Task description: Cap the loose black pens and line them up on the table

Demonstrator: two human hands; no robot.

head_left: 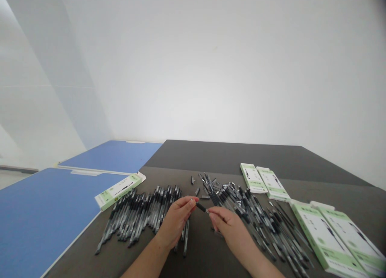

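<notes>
Between my two hands is a pen (pixel 201 206) with a black section showing. The thumb and fingers of my left hand (pixel 178 218) pinch its left end. At its right end my right hand (pixel 226 225) closes on it with thumb and forefinger. Most of the pen is hidden by my fingers. Many capped pens (pixel 141 213) lie in a row left of my left hand. A looser heap of black and clear pens (pixel 256 213) spreads right of my right hand. Small loose caps (pixel 197 192) lie just beyond my hands.
A green and white pen box (pixel 120 191) lies at the left edge of the dark table (pixel 223 157). Several similar boxes (pixel 328 237) lie on the right, two of them farther back (pixel 252 177). Blue surfaces (pixel 48 217) adjoin on the left; a white wall rises behind.
</notes>
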